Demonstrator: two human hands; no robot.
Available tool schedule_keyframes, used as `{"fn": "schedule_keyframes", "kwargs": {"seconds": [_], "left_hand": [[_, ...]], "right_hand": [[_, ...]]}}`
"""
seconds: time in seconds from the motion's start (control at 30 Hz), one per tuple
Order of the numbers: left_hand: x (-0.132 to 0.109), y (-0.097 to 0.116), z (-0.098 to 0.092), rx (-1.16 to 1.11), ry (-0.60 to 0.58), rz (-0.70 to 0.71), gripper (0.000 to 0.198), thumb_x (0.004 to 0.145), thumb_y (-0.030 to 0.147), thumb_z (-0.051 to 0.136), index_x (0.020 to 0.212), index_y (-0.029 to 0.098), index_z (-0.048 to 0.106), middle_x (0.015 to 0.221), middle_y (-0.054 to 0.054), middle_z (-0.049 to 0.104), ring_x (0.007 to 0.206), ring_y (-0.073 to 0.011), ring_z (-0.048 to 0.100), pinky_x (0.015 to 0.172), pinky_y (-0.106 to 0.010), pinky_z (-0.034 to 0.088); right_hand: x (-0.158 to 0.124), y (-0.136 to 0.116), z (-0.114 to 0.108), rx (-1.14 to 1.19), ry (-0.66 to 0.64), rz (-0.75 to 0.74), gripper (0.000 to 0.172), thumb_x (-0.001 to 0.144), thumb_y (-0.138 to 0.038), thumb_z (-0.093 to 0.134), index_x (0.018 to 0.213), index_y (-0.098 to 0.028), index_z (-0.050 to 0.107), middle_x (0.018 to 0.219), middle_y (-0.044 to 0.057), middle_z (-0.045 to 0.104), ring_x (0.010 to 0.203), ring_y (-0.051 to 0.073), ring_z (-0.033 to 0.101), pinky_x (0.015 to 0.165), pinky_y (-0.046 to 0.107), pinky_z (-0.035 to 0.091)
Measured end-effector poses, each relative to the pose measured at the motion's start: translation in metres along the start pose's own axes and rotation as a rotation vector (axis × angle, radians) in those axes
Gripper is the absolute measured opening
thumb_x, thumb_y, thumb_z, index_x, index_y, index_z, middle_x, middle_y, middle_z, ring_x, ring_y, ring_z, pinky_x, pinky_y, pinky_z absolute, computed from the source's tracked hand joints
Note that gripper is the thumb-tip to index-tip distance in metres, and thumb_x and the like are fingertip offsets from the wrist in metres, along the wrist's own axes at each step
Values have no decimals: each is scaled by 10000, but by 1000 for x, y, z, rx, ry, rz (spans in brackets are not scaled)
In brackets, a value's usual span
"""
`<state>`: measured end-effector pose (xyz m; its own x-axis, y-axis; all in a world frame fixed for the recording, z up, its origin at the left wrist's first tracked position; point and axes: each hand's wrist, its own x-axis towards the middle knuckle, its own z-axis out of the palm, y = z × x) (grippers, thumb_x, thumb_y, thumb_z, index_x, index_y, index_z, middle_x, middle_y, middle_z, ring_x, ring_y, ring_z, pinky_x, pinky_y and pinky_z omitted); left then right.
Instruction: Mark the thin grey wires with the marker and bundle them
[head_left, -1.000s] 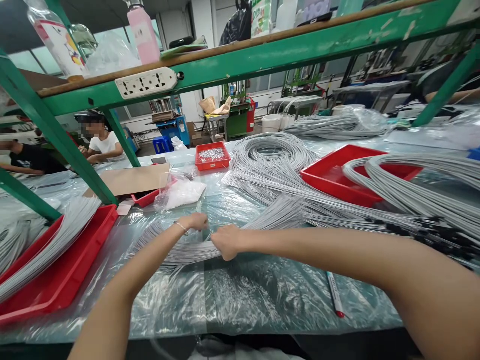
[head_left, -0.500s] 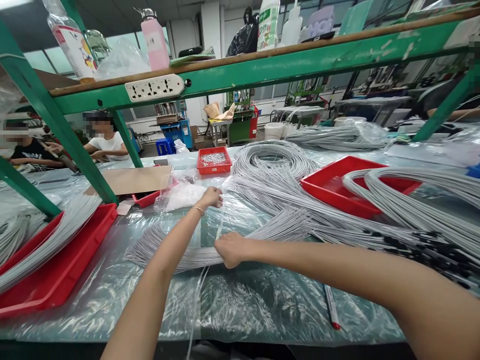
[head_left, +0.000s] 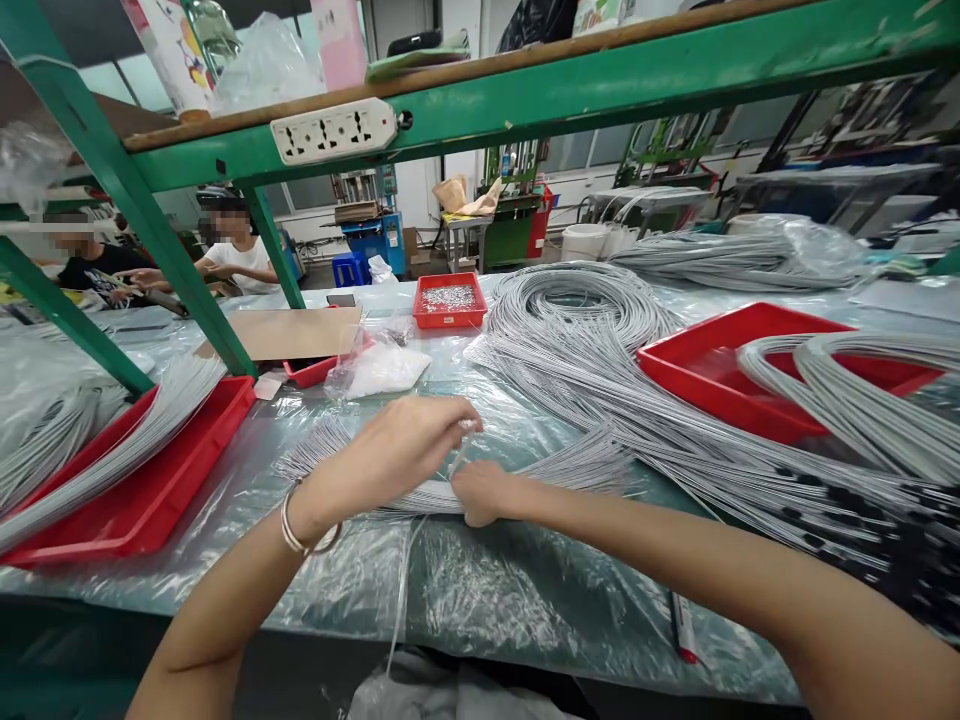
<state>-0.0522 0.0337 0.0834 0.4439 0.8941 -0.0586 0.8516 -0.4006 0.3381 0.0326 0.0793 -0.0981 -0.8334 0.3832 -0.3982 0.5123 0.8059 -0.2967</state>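
Observation:
A bundle of thin grey wires (head_left: pixel 559 468) lies crosswise on the bench in front of me, with its left end fanned out. A whitish plastic strip (head_left: pixel 403 590) goes around the bundle, and its tail hangs down over the bench's front edge. My left hand (head_left: pixel 405 445), above the bundle, pinches the strip's upper end. Closed in a fist, my right hand (head_left: pixel 484 492) rests against the wires where the strip rises; its fingertips are hidden, but the strip runs into its grip.
Coiled wires (head_left: pixel 585 300) lie behind, beside a red tray of small metal parts (head_left: pixel 450 320). More red trays stand left (head_left: pixel 172 480) and right (head_left: pixel 705 385). A marker (head_left: pixel 682 628) is near the front edge. A green shelf frame (head_left: pixel 525 105) crosses above. Two people sit far left.
My left hand has come nearer and lower, from beyond the bundle to just above my right hand, still with the strip. My right hand stays at the bundle. The camera view has shifted.

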Motion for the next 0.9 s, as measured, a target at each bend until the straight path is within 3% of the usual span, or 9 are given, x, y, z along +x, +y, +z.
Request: {"fn": "schedule_keyframes", "kwargs": {"seconds": [0.23, 0.33, 0.4, 0.47, 0.53, 0.6, 0.77, 0.83, 0.9], "left_hand": [[-15, 4, 9, 43, 6, -93, 268, 936, 245, 312, 1018, 157, 551, 851, -15, 594, 762, -114, 537, 646, -238, 356], [-18, 0, 7, 48, -20, -128, 294, 941, 278, 305, 1016, 163, 565, 803, -16, 582, 730, -112, 520, 618, -234, 338], [-19, -2, 5, 74, -11, -153, 286, 935, 273, 314, 1032, 171, 562, 840, -16, 590, 735, -113, 517, 616, -232, 334], [-18, -4, 4, 85, 32, -190, 276, 930, 270, 326, 1043, 172, 558, 865, -16, 594, 717, -109, 515, 612, -232, 334], [-18, -9, 7, 52, 91, -239, 273, 933, 276, 326, 1033, 167, 555, 813, -13, 586, 674, -103, 508, 608, -232, 341], [-26, -18, 15, 26, 202, -280, 273, 933, 310, 346, 1078, 167, 527, 830, -22, 577, 722, -113, 522, 655, -236, 376], [-101, -37, 80, 435, 599, -398, 658, 843, 460, 499, 1313, 58, 274, 1232, -187, 367, 1177, -266, 330, 983, -415, 287], [-140, -35, 118, 426, 519, -586, 660, 831, 491, 496, 1273, 37, 312, 1172, -190, 385, 1110, -283, 366, 918, -436, 331], [-169, -24, 151, 253, 230, -713, 512, 808, 472, 518, 1166, 113, 443, 1066, -137, 448, 988, -280, 425, 827, -453, 367]], "right_hand": [[1, 4, -17, -72, -147, -22, 471, 624, -362, 746, 973, -64, 640, 938, 175, 582, 879, 368, 558, 725, 486, 465], [0, 20, -18, -36, -157, -80, 654, 653, -555, 708, 1043, -40, 608, 1003, 185, 567, 929, 354, 542, 793, 452, 445], [-1, 27, -13, 79, -2, -113, 766, 725, -626, 609, 1182, -18, 516, 1082, 216, 525, 976, 373, 504, 817, 469, 414], [-2, 29, -4, 274, 266, -202, 609, 849, -529, 506, 1231, -55, 477, 1112, 207, 505, 1017, 373, 465, 861, 502, 355], [0, 26, 5, 455, 446, -305, 330, 924, -361, 412, 1061, -106, 570, 1036, 145, 540, 1012, 314, 466, 911, 478, 308], [4, 21, 12, 591, 509, -343, 326, 959, -293, 308, 861, -120, 567, 920, 95, 563, 944, 232, 500, 913, 389, 330], [21, 15, 11, 942, 556, -307, 412, 966, -269, -15, 754, -160, 321, 730, 78, 529, 787, 144, 569, 779, 260, 434], [28, 13, 2, 1026, 539, -287, 395, 937, -277, -105, 743, -181, 226, 587, 23, 402, 625, 145, 541, 657, 252, 452], [33, 9, -8, 1045, 514, -275, 397, 922, -322, -136, 747, -188, 194, 531, -22, 251, 477, 144, 418, 515, 240, 398]]}}
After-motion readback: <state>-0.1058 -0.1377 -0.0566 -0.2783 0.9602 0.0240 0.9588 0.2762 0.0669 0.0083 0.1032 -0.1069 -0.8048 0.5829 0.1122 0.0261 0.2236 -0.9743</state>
